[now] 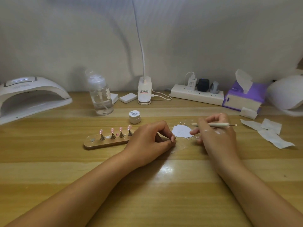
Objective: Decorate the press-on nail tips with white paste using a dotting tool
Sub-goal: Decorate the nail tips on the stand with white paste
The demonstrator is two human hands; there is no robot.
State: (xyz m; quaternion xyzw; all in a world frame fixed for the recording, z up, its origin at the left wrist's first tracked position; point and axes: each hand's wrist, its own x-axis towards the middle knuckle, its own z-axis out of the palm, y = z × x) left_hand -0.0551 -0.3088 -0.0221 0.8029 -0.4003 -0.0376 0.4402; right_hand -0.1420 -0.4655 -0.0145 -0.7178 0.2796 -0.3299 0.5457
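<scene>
Several pink nail tips (112,130) stand on small metal stems along a wooden holder bar (105,143) left of centre. My left hand (150,140) lies at the bar's right end with its fingers curled under; what it grips is hidden. A patch of white paste (182,131) is spread on the table between my hands. My right hand (216,133), smeared with white, grips a pale dotting tool (218,125) that lies level and points right, its index finger reaching toward the paste. A small white paste jar (134,117) with its lid on stands behind.
A nail lamp (31,95) sits far left and a pump bottle (100,94) beside it. A clip lamp base (144,92), a power strip (196,94), a purple tissue pack (244,97) and a second white lamp (287,94) line the back. Paper wipes (268,131) lie at right.
</scene>
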